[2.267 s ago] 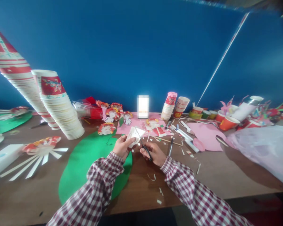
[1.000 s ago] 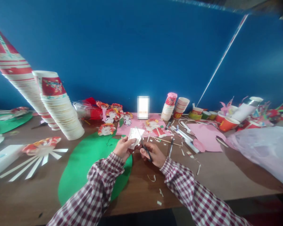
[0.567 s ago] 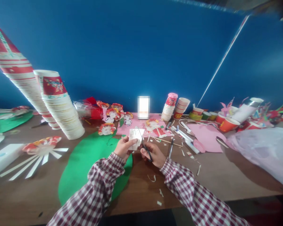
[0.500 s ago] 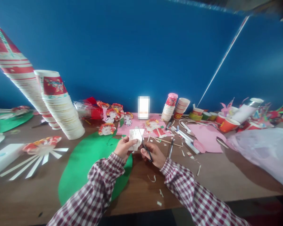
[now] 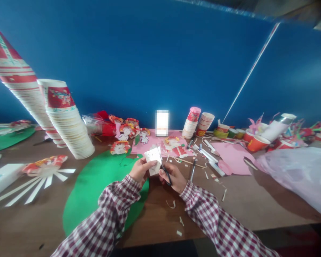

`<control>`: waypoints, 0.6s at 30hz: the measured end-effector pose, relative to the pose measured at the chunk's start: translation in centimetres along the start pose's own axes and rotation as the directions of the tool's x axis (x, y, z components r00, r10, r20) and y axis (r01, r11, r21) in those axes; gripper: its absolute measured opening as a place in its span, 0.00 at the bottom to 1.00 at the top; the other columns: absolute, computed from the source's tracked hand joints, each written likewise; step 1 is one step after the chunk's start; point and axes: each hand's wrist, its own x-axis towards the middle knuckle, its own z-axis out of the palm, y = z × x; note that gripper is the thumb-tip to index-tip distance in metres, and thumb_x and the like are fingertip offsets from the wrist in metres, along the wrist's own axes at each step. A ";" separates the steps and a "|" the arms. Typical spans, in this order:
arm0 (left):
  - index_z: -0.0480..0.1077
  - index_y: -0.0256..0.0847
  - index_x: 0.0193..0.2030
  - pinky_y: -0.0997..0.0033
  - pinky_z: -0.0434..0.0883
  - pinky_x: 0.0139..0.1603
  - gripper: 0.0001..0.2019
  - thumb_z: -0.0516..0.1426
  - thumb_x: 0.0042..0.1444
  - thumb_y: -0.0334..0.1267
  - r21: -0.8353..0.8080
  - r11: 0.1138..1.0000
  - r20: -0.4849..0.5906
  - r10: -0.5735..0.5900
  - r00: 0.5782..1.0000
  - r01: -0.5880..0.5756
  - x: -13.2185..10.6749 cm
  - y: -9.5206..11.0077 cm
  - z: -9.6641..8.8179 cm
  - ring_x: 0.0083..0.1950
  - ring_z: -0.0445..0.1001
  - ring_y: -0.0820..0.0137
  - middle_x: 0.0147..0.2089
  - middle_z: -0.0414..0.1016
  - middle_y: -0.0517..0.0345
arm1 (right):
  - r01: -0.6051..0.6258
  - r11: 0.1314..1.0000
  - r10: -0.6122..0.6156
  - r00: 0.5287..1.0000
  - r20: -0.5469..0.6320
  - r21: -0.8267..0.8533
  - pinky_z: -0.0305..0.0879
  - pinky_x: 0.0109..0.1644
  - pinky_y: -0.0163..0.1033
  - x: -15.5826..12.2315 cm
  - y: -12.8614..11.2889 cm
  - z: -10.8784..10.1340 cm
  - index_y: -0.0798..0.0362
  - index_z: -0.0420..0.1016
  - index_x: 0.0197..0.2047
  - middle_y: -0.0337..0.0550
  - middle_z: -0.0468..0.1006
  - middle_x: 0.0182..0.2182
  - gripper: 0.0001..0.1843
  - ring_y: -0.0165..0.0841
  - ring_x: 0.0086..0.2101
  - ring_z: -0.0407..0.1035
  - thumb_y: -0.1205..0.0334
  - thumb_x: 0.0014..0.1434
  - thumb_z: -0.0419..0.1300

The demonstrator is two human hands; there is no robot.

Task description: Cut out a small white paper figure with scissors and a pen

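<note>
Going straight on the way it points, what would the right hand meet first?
Probably the white paper in the left hand; the right hand's scissors appear at its edge, though depth is unclear.

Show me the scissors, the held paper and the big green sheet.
Scissors [image 5: 166, 171]: head view, on the black handle.
Held paper [image 5: 154, 156]: head view, on its upper half.
Big green sheet [image 5: 95, 176]: head view, left half.

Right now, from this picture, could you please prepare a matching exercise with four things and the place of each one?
Things:
1. Scissors
2. White paper
3. Green sheet
4. Whitish plastic

Places:
A. Held in the left hand
B. At the picture's right edge
C. Held in the right hand
D. Partly under the left sleeve

Pairs: 1-C, 2-A, 3-D, 4-B
</note>
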 end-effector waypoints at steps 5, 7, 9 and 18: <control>0.72 0.32 0.29 0.71 0.71 0.27 0.13 0.67 0.35 0.33 0.003 1.000 -0.024 -0.029 0.999 0.030 -0.1 -0.2 0.0 0.24 0.73 0.70 0.25 0.76 0.55 | -0.005 1.000 0.005 1.000 -0.009 0.007 0.59 0.23 0.31 0.0 0.2 0.1 0.57 0.67 0.38 0.34 0.64 0.19 0.23 0.25 0.19 0.60 0.43 0.54 0.56; 0.72 0.32 0.29 0.71 0.71 0.27 0.13 0.67 0.35 0.33 0.008 0.999 -0.030 -0.038 0.999 0.039 -0.2 -0.1 0.0 0.24 0.73 0.70 0.25 0.76 0.55 | -0.008 1.000 0.008 1.000 -0.010 0.014 0.59 0.23 0.31 0.0 0.3 0.1 0.57 0.67 0.38 0.33 0.63 0.19 0.23 0.25 0.19 0.60 0.43 0.54 0.56; 0.72 0.32 0.29 0.72 0.71 0.26 0.13 0.67 0.35 0.33 0.015 0.999 -0.042 -0.042 0.998 0.042 -0.2 -0.1 0.1 0.23 0.73 0.71 0.24 0.76 0.55 | -0.009 1.000 0.009 1.000 -0.004 0.018 0.59 0.23 0.31 0.0 0.4 0.1 0.57 0.67 0.38 0.33 0.63 0.19 0.23 0.24 0.19 0.59 0.43 0.54 0.57; 0.72 0.31 0.27 0.76 0.68 0.22 0.11 0.67 0.35 0.32 -0.006 0.997 -0.039 -0.079 0.996 0.078 -0.5 0.1 0.5 0.21 0.72 0.72 0.22 0.75 0.55 | -0.009 1.000 0.009 1.000 -0.012 0.009 0.60 0.23 0.31 0.0 0.4 0.0 0.57 0.67 0.38 0.34 0.65 0.19 0.23 0.25 0.19 0.61 0.43 0.53 0.57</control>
